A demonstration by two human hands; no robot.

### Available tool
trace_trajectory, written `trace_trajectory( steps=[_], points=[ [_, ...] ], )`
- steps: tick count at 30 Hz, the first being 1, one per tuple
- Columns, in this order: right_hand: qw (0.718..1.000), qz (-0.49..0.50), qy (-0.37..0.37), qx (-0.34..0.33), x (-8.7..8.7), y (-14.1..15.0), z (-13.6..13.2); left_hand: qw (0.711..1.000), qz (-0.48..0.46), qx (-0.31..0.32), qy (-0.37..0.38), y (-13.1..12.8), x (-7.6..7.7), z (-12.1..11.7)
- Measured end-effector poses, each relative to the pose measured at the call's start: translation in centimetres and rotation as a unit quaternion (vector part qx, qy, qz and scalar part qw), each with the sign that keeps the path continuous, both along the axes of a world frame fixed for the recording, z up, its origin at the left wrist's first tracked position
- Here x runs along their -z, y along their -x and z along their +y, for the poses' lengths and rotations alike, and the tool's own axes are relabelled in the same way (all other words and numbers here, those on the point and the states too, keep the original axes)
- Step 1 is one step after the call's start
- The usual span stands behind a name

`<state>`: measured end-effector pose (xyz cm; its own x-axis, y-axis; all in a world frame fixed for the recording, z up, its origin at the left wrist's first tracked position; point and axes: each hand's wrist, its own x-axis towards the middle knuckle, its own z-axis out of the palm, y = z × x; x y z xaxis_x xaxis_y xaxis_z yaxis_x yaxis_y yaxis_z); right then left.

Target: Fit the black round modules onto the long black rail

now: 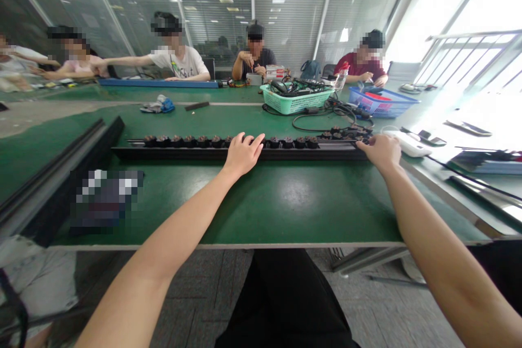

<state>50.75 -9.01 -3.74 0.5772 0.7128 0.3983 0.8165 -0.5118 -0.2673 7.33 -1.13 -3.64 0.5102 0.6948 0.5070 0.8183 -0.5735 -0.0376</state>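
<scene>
A long black rail [187, 154] lies across the green table before me. Along it sits a row of small round black parts [203, 142] on a thin metal strip [336, 145]. My left hand [244, 155] rests over the middle of this row, its fingers stretched and slightly apart, hiding several parts. At the rail's right end my right hand [383, 152] closes around the end of the strip, thumb pointing left; its other fingers are partly hidden. More black round parts [346, 132] lie in a bunch just behind, near my right hand.
Black profiles [73, 179] lie slanted at left, near a blurred dark packet [106, 201]. Behind are a green basket [296, 102] of cables, a blue basket [383, 103] and blue-white gloves [159, 104]. A white device [408, 143] is at right. Several people sit across the table.
</scene>
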Motion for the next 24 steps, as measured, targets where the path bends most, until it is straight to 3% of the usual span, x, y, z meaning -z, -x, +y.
trace_trajectory(
  steps=[24],
  points=[
    [1.000,0.000,0.016,0.017,-0.13,0.44,-0.10,1.000,0.003,-0.002,0.000,-0.07,-0.02,-0.13]
  ],
)
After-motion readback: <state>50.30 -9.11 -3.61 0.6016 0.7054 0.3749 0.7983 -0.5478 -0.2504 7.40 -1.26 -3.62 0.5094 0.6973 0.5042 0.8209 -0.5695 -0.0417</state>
